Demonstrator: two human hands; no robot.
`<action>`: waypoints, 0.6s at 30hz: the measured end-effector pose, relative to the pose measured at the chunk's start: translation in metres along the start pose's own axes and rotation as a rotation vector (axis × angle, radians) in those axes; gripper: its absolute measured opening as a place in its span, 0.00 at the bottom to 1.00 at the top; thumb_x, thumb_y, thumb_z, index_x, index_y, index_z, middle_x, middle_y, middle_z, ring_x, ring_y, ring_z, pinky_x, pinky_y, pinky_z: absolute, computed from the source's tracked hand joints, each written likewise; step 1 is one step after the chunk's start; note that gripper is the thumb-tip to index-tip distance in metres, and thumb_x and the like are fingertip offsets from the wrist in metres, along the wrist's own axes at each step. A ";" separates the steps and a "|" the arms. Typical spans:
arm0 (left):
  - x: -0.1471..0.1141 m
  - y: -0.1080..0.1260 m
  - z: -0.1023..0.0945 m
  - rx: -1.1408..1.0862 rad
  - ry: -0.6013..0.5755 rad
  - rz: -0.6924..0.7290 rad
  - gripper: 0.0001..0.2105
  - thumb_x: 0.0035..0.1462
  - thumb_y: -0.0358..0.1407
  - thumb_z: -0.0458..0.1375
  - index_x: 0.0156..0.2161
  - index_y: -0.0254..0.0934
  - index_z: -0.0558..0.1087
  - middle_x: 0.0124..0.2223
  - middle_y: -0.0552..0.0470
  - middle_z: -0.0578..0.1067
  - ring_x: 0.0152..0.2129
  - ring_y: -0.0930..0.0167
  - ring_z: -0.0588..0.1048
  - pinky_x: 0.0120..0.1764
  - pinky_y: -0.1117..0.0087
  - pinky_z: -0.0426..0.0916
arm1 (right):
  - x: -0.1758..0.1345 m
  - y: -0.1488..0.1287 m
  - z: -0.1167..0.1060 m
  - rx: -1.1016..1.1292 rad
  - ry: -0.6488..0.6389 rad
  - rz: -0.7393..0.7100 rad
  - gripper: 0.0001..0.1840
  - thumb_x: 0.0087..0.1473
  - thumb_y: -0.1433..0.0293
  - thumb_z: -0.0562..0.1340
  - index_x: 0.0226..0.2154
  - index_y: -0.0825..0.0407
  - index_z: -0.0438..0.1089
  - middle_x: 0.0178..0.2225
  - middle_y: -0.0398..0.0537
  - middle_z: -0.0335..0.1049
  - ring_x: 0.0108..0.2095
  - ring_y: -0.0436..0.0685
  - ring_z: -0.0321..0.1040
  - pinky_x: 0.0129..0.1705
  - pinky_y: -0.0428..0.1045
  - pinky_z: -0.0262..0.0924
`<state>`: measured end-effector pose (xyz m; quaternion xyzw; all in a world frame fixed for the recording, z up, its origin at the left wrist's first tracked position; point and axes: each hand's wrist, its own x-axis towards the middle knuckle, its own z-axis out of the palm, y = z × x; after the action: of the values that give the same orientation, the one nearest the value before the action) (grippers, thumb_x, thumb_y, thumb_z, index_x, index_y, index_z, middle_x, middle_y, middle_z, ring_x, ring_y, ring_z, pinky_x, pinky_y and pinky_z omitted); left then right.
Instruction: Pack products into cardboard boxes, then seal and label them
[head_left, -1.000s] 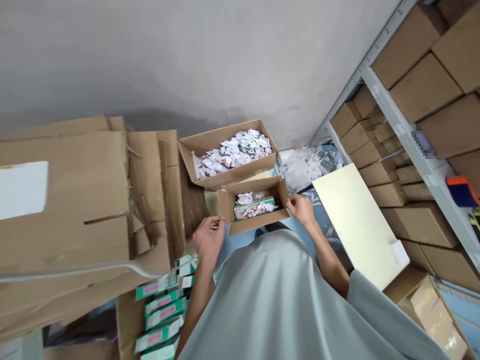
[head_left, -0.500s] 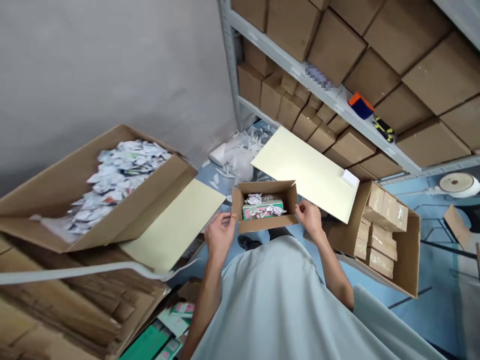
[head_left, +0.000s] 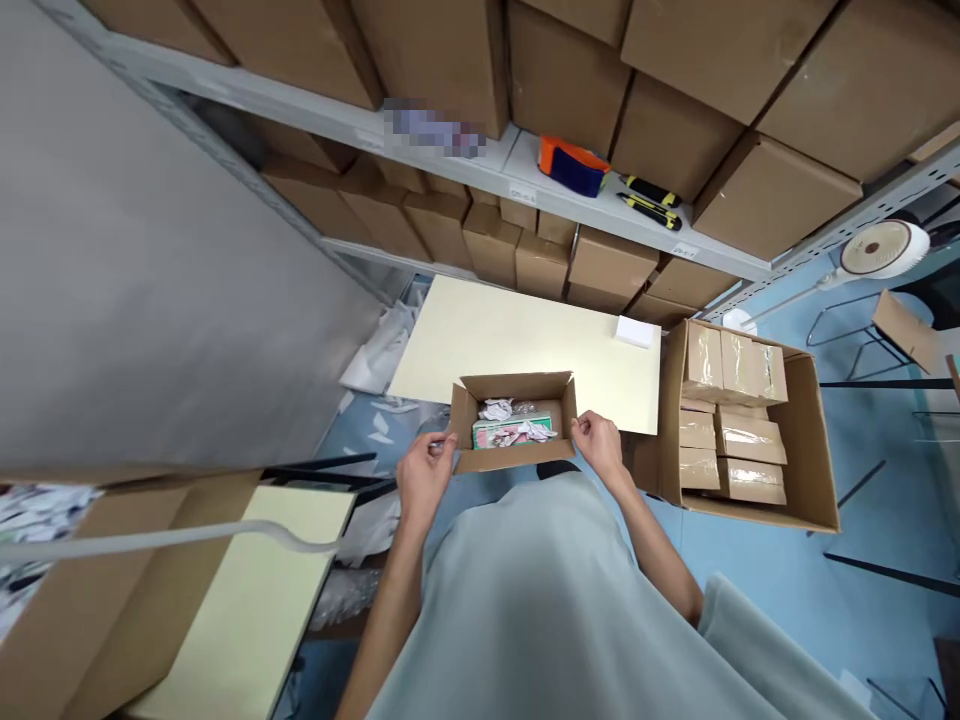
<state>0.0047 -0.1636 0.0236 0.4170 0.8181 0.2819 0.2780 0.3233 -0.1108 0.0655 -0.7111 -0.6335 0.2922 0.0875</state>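
Note:
Between my hands is a small open cardboard box [head_left: 517,460], held by its two ends. My left hand [head_left: 426,480] pinches the left end near the rim, and my right hand [head_left: 598,442] pinches the right end. Inside lies a green, pink and white packet [head_left: 487,436], partly covered by crumpled printed paper [head_left: 534,431]. Some clear bubble wrap [head_left: 523,408] shows behind it. The box is in front of a pale yellow tabletop [head_left: 517,325], overlapping its near edge in view; whether it rests there I cannot tell.
A white block [head_left: 634,332] lies on the tabletop. At right, a large carton [head_left: 814,450] holds several taped boxes. Shelves [head_left: 480,175] with cartons, an orange-blue tape dispenser [head_left: 574,167] and yellow-black cutters [head_left: 651,205] stand behind. At left, a carton [head_left: 127,590] of paper scraps sits on another pale tabletop [head_left: 247,600].
My view has swung right, so the shelves and right carton come more fully into sight and the paper-scrap carton slides to the left edge. Both hands keep hold of the small box.

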 end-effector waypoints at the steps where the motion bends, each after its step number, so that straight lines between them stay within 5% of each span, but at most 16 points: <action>1: 0.009 0.010 0.009 0.010 -0.015 0.004 0.15 0.56 0.52 0.59 0.36 0.43 0.76 0.31 0.49 0.80 0.30 0.59 0.80 0.38 0.61 0.74 | 0.012 0.005 -0.005 0.016 -0.001 0.009 0.11 0.68 0.66 0.62 0.32 0.47 0.74 0.30 0.45 0.80 0.33 0.59 0.79 0.35 0.47 0.59; 9: 0.059 0.074 0.059 0.054 -0.065 0.001 0.17 0.57 0.53 0.58 0.39 0.42 0.77 0.29 0.50 0.79 0.29 0.61 0.79 0.39 0.63 0.73 | 0.080 0.033 -0.031 0.064 0.010 0.057 0.12 0.70 0.64 0.61 0.33 0.47 0.73 0.30 0.46 0.81 0.34 0.59 0.79 0.37 0.48 0.60; 18: 0.111 0.084 0.069 0.010 -0.138 0.009 0.18 0.60 0.52 0.58 0.43 0.41 0.77 0.32 0.50 0.81 0.33 0.61 0.82 0.42 0.64 0.74 | 0.100 0.024 -0.014 0.142 0.065 0.086 0.14 0.72 0.62 0.59 0.32 0.46 0.67 0.30 0.45 0.78 0.31 0.57 0.76 0.36 0.47 0.59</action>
<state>0.0416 -0.0135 0.0099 0.4407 0.7965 0.2494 0.3304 0.3542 -0.0162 0.0346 -0.7387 -0.5770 0.3166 0.1455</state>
